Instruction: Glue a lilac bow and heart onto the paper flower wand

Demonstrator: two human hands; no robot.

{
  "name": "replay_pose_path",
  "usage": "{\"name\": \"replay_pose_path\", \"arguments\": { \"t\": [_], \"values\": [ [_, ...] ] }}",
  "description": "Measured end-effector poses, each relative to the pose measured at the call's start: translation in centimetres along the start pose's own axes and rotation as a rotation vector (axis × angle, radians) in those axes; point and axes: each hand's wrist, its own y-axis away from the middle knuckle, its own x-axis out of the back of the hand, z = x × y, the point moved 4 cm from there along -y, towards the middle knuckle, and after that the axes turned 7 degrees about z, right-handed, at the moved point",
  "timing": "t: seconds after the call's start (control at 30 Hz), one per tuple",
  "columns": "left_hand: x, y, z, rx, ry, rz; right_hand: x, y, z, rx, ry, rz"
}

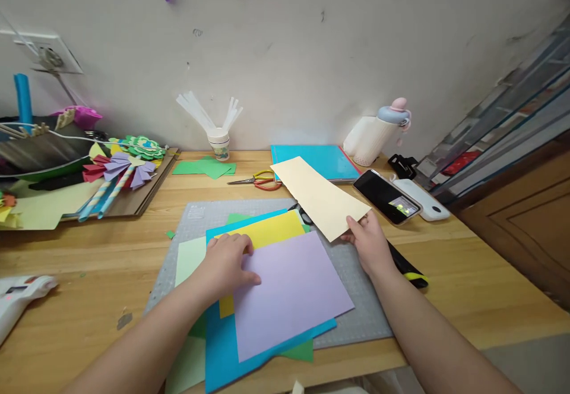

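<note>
The right hand [361, 230] is pinching the near edge of the cream sheet [318, 195], which is slanting over the mat [365, 314], its far end overlapping the folder [329, 159] in view. The left hand [229, 263], its thumb and fingers standing apart, is resting on the purple sheet [289, 299] and the yellow sheet [271, 230], both lying over the blue sheet [220, 355]. On the table [467, 287], the red-and-yellow scissors [257, 180] are lying beyond the mat, and the phone [378, 195] is lying right of the cream sheet.
</note>
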Motion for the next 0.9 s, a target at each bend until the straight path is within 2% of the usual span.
{"name": "replay_pose_path", "arguments": {
  "t": [0.17,0.23,0.37,0.47,0.5,0.53,0.57,0.63,0.7,0.73,0.8,0.9],
  "values": [
    [0.0,0.5,0.1,0.007,0.1,-0.004,0.8,0.2,-1.0,0.359,0.514,0.213],
    [-0.1,0.5,-0.1,0.034,0.148,-0.002,0.8,0.3,-1.0,0.442,0.635,0.238],
    [0.1,0.4,-0.7,0.077,0.243,0.006,0.8,0.3,-1.0,0.468,0.702,0.275],
    [0.8,0.5,-1.2,0.078,0.312,0.004,0.8,1.0,-2.2,0.53,0.672,0.332],
    [1.2,0.5,-1.4,0.079,0.353,0.016,0.5,1.4,-2.7,0.552,0.624,0.29],
    [1.7,0.5,-1.6,0.085,0.406,0.033,0.0,1.8,-3.2,0.551,0.555,0.184],
    [2.1,0.5,-1.8,0.093,0.464,0.051,-0.7,2.2,-3.6,0.511,0.462,0.011],
    [2.8,0.6,-2.0,0.105,0.568,0.073,-2.6,3.5,-4.0,0.325,0.283,-0.445],
    [3.3,0.9,-2.1,0.087,0.625,0.063,-3.7,5.1,-4.2,0.135,0.238,-0.773],
    [3.5,1.1,-2.0,0.065,0.638,0.044,-3.9,5.8,-4.3,0.068,0.268,-0.868],
    [3.9,1.7,-1.8,0.014,0.647,-0.025,-3.9,6.9,-4.6,0.008,0.384,-0.973],
    [4.3,2.8,-1.5,-0.069,0.67,-0.252,-3.7,8.7,-5.3,0.078,0.572,-1.09]
  ]
}}
